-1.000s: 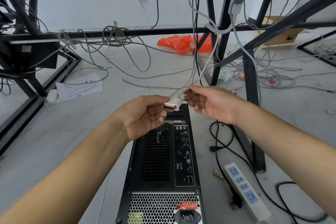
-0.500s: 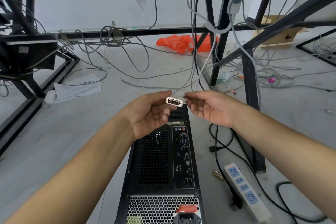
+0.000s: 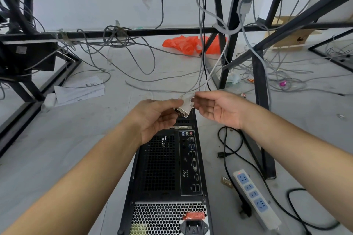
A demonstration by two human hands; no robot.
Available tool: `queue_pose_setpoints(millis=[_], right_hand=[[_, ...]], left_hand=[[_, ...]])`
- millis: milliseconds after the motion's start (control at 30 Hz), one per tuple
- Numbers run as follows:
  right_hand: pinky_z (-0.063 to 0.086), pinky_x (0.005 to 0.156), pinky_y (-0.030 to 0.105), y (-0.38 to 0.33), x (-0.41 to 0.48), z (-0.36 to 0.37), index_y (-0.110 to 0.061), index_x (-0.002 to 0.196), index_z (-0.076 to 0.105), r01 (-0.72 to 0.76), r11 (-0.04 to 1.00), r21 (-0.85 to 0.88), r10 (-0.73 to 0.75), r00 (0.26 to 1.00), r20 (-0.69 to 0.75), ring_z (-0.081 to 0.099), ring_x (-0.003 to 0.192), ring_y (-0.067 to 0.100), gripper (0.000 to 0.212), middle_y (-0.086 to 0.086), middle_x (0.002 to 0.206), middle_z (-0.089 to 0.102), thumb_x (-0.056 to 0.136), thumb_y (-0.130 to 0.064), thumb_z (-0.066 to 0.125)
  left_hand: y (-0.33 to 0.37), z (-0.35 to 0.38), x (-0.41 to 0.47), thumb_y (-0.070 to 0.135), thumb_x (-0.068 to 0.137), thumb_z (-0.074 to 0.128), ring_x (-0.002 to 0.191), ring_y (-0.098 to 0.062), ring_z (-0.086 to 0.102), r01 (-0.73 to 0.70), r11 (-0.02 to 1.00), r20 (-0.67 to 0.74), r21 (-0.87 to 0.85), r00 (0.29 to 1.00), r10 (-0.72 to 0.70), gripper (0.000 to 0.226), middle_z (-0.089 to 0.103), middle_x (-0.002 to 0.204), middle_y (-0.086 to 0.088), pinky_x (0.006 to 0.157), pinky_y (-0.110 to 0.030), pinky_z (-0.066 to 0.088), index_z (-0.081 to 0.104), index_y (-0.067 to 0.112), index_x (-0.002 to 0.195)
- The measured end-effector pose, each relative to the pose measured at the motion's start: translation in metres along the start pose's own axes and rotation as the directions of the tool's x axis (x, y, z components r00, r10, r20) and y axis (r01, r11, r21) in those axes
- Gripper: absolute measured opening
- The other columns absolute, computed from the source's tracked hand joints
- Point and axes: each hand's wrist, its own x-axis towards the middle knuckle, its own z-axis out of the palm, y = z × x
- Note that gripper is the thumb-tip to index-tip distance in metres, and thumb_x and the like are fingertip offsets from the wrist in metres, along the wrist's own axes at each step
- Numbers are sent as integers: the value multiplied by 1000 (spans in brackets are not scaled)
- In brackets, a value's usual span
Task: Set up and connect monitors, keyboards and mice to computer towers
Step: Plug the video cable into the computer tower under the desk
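Forearms reach in from both lower corners of the head view and meet over the far end of the computer tower (image 3: 168, 168). The tower rests on the floor with its rear port panel facing the camera. The left hand (image 3: 158, 118) is turned palm inward with its fingers curled, and it pinches the white DVI connector (image 3: 183, 109) between thumb and fingers. The right hand (image 3: 219, 108) is palm up with the outer fingers loosely bent. Its thumb and forefinger close on the white cable (image 3: 212, 74) right where it leaves the back of the connector, and from there the cable rises toward the black frame (image 3: 229, 44). The connector is held in the air, just above the tower's DVI port (image 3: 182, 126) and not touching it.

Half a second earlier the connector lay level with its pin face toward the camera. Now it is tilted, pin face angled down and left toward the left palm. Both hands have stayed at about the same spot.

A power strip (image 3: 254, 196) lies on the floor to the right of the tower.
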Motion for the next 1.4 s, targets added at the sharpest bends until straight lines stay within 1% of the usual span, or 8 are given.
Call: queue_pose_setpoints(millis=[133, 333, 467, 533, 633, 767, 1000, 1400], right_hand=[[56, 59, 19, 0, -1, -1, -7, 103, 70, -46, 996, -75, 45, 999, -12, 68, 73, 10, 15, 5, 88, 73, 96, -18, 63], [57, 61, 20, 2, -2, 4, -11, 91, 69, -87, 990, -111, 89, 996, 11, 69, 70, 14, 17, 6, 82, 72, 87, -27, 74], [55, 64, 18, 5, -1, 5, -12, 91, 70, -79, 985, -157, 83, 996, 21, 65, 67, 10, 8, 2, 75, 70, 86, -18, 73], [54, 65, 17, 7, -1, 2, -11, 94, 70, -61, 987, -151, 65, 998, 20, 64, 67, 9, 6, 1, 76, 70, 90, -12, 66], [55, 68, 17, 5, 0, -2, -10, 99, 69, -7, 994, -105, 13, 999, 52, 65, 69, 8, 10, 0, 78, 72, 95, -7, 60], [57, 70, 19, 4, 2, -3, -8, 113, 67, 44, 999, 5, -44, 992, 118, 67, 71, 8, 27, 1, 84, 73, 86, -6, 63], [58, 70, 19, 7, 9, -7, -5, 110, 70, 35, 999, 11, -36, 990, 138, 67, 77, 10, 31, 5, 91, 73, 82, -17, 69], [57, 71, 18, 23, 18, -20, -6, 103, 75, 62, 967, -246, -64, 998, 0, 68, 76, 8, 20, 2, 85, 74, 85, -15, 76]], left_hand=[[-11, -1, 1, 18, 76, 85, 62, -11, 64, -251, 910, -163, 330, 934, 317, 17, 73, 70, -1, 63, -23, 56, 77, 8, 86], [-39, -13, 14, 17, 82, 79, 63, -16, 62, -661, -266, 539, 702, 249, 805, 16, 70, 72, 0, 58, -30, 54, 77, 6, 92], [-51, -18, 25, 21, 85, 76, 69, -23, 64, -598, -511, 709, 617, 140, 691, 22, 71, 80, -6, 62, -36, 56, 74, 3, 97], [-49, -17, 22, 33, 84, 77, 72, -18, 65, -657, -392, 653, 644, 206, 729, 30, 72, 81, -2, 66, -29, 55, 76, 6, 97], [-40, -8, 10, 48, 91, 64, 65, -11, 64, -661, 194, 278, 725, 539, 795, 34, 71, 71, 4, 62, -25, 51, 76, 17, 86], [-19, -5, 11, 32, 98, 59, 82, -19, 66, -73, 960, 55, 269, 997, 61, 25, 75, 97, -10, 68, -29, 50, 71, 10, 97], [-14, -6, 20, 15, 72, 74, 60, -7, 51, 96, 995, 178, -4, 980, -93, 24, 66, 72, -4, 51, -15, 43, 71, 2, 92], [-34, -11, 43, 17, 74, 85, 68, -8, 62, -65, 935, 4, 350, 998, 67, 30, 72, 77, 1, 68, -25, 49, 76, 9, 101]])
